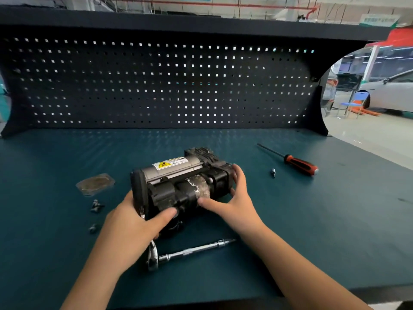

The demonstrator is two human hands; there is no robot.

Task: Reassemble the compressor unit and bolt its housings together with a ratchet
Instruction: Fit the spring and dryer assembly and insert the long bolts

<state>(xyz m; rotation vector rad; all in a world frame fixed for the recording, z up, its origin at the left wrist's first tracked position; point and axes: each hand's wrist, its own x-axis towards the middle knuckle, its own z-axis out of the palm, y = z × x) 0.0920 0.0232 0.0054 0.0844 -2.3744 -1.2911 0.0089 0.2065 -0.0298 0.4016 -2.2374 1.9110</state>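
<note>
The black and silver compressor unit (181, 182) lies on its side in the middle of the teal bench, its yellow warning label facing up. My left hand (134, 222) grips its left end, thumb across the front of the housing. My right hand (232, 198) holds the right part, fingers curled over the far end and thumb on the taped middle section. A chrome ratchet with a long extension (192, 250) lies on the mat just in front of the unit, its head partly hidden by my left wrist. Loose bolts (96, 205) lie to the left.
A round gasket or cover in a clear bag (95, 183) lies left of the unit. A red-handled screwdriver (297, 163) and a small socket bit (272, 172) lie to the right. A dark pegboard (156, 86) closes off the back of the bench.
</note>
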